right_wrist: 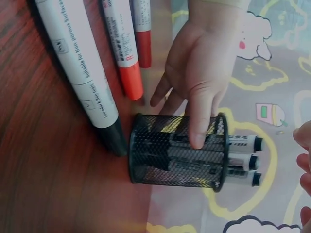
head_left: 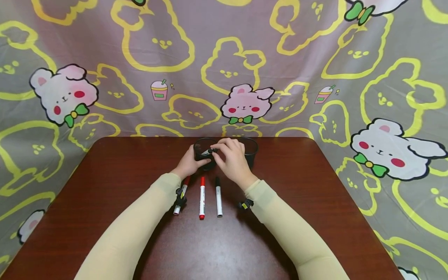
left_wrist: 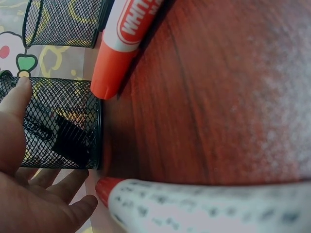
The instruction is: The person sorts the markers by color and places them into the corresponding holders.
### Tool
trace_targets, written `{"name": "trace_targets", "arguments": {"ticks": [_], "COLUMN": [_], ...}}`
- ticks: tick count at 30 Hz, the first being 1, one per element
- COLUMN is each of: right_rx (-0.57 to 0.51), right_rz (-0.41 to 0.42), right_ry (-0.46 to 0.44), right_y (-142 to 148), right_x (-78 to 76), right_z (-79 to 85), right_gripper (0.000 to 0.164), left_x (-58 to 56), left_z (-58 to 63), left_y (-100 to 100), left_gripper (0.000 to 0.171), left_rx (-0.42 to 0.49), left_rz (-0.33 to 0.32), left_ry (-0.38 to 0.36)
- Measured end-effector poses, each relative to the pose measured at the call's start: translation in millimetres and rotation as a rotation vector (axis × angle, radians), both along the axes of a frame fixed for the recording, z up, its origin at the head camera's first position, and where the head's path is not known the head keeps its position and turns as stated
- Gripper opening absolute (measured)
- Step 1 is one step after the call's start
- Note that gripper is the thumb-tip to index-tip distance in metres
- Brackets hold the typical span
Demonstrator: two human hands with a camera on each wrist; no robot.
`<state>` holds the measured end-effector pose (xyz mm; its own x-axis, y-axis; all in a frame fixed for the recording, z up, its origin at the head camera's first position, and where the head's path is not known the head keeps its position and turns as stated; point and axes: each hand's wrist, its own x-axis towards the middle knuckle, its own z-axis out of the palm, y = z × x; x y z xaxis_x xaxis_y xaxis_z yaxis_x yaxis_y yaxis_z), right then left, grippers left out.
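My left hand (head_left: 187, 161) grips a black wire-mesh pen holder (right_wrist: 214, 183), its thumb on the near side and its fingers round the other. Inside stand several black-capped markers (right_wrist: 245, 143), their ends poking past the rim in the right wrist view. Just above those ends is my right hand (head_left: 232, 157), fingers bent and spread. In the right wrist view its fingertips (right_wrist: 303, 162) lie apart from the markers, with nothing seen between them.
A second mesh pen holder (head_left: 252, 149) stands to the right, partly behind my right hand. On the brown table (head_left: 297, 186) lie a red marker (head_left: 202, 198), a black-capped marker (head_left: 218, 198) and another red-capped marker (head_left: 177, 210) under my left wrist. A patterned curtain (head_left: 168, 85) hangs behind.
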<state>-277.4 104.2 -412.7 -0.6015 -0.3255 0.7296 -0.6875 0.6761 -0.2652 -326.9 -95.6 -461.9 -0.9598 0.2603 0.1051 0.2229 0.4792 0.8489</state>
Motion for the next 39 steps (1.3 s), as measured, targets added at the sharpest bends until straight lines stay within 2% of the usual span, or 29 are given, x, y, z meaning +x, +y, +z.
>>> {"name": "trace_targets", "arguments": {"ticks": [12,21,27,33,39], "right_rx": [-0.028,-0.003,0.056,0.151,0.240], "right_rz": [0.076,0.114,0.151,0.217,0.262], "right_ry": [0.066,0.084,0.077,0.026,0.010], "right_y": [0,6,11,17,21], "right_x": [22.7,37.6,46.3,56.5,63.6], "right_z": [15.5,9.8,7.7,8.2,6.6], "right_gripper": [0.020,0.019,0.018,0.020,0.020], "left_x": [-1.3,-0.6,-0.1,-1.8,-2.1], "left_z": [-1.9,-0.8,-2.2,-5.1,-4.3], "left_y": [-1,-1,-1,-1,-1], "left_gripper": [0.073,0.075,0.079,0.081,0.081], "left_rx": [0.014,0.003,-0.005,-0.018,-0.014], "left_rz": [-0.015,-0.009,0.011,0.037,0.035], "left_ry": [-0.014,-0.023,-0.029,-0.040,-0.048]}}
